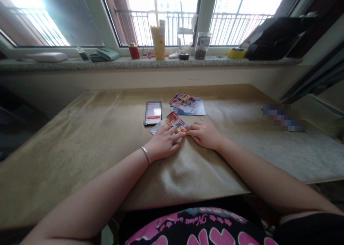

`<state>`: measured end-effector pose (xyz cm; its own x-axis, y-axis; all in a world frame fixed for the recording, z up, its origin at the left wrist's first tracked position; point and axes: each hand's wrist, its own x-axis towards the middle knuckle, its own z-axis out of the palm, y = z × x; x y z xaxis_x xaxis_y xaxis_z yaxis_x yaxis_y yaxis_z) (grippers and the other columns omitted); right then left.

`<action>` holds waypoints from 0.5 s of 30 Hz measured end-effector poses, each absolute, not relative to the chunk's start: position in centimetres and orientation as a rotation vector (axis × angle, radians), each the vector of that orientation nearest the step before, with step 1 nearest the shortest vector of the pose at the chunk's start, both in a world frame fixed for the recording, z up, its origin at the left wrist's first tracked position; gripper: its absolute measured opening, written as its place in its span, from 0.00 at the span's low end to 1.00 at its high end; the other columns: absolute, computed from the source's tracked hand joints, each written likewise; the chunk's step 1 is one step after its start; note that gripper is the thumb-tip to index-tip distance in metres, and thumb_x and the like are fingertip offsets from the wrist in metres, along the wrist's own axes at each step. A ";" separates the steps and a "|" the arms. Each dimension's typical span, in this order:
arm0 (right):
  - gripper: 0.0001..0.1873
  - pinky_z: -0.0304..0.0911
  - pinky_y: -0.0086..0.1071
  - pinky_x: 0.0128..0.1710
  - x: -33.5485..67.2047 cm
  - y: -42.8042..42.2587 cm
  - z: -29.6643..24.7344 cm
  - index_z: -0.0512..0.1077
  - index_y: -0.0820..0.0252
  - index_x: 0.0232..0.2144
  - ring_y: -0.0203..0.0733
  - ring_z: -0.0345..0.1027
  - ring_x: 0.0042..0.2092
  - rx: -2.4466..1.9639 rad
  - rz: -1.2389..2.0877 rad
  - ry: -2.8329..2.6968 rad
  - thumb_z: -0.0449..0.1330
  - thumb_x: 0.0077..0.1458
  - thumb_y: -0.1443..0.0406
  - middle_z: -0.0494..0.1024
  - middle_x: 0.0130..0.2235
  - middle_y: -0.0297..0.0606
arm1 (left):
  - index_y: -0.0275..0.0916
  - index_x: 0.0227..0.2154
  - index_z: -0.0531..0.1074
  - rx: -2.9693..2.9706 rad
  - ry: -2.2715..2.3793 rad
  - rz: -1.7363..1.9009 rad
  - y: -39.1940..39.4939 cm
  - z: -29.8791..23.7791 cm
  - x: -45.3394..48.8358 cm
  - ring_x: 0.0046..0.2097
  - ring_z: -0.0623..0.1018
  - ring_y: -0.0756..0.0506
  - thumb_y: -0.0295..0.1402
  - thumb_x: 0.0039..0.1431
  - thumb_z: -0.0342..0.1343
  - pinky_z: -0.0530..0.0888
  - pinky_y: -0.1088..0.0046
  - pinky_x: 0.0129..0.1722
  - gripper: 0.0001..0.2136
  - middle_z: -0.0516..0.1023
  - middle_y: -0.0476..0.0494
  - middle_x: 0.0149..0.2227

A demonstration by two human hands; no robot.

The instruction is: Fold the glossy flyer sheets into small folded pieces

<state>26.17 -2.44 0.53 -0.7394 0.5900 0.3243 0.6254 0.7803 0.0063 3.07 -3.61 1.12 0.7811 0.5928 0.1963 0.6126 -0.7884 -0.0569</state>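
Observation:
A small colourful printed paper (pixel 172 122) lies on the brown cloth-covered table (pixel 88 137). My left hand (pixel 164 143), with a silver bracelet on its wrist, rests on the paper's near edge with fingers laid flat. My right hand (pixel 204 134) lies beside it, fingertips pressing the same paper's near right corner. Both hands meet at the fingertips. Just beyond lies a stack of colourful leaflets (pixel 188 104), and to its left a dark card or phone-like object (pixel 153 113).
A blurred flat object (pixel 283 118) lies at the table's right. The stone window sill (pixel 67 63) behind holds a yellow cup (pixel 159 42), a red container (pixel 133 51), a jar (pixel 202 45), a yellow tape roll (pixel 236 53) and small items.

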 end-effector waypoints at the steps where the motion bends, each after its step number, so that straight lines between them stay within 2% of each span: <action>1: 0.15 0.61 0.33 0.39 26.1 -2.4 0.5 0.76 0.56 0.42 0.42 0.66 0.41 -0.929 -0.166 -2.665 0.53 0.56 0.69 0.78 0.41 0.39 | 0.43 0.54 0.66 -2.850 -0.976 -0.264 -3.6 1.1 3.1 0.47 0.66 0.39 0.40 0.63 0.45 0.64 0.59 0.49 0.19 0.69 0.39 0.45; 11: 0.14 0.61 0.32 0.38 26.2 -2.1 0.4 0.77 0.56 0.38 0.41 0.67 0.40 -0.926 -0.152 -2.654 0.53 0.56 0.70 0.78 0.41 0.38 | 0.42 0.50 0.69 -2.901 -0.877 -0.257 -3.2 1.6 2.3 0.47 0.67 0.41 0.36 0.64 0.45 0.64 0.59 0.52 0.15 0.71 0.41 0.45; 15: 0.16 0.64 0.34 0.43 26.3 -2.1 0.2 0.77 0.56 0.39 0.42 0.68 0.45 -0.888 -0.098 -2.638 0.53 0.53 0.73 0.78 0.46 0.38 | 0.42 0.48 0.70 -2.956 -0.846 -0.283 -2.8 2.0 1.7 0.47 0.67 0.42 0.34 0.65 0.44 0.64 0.61 0.53 0.14 0.72 0.42 0.45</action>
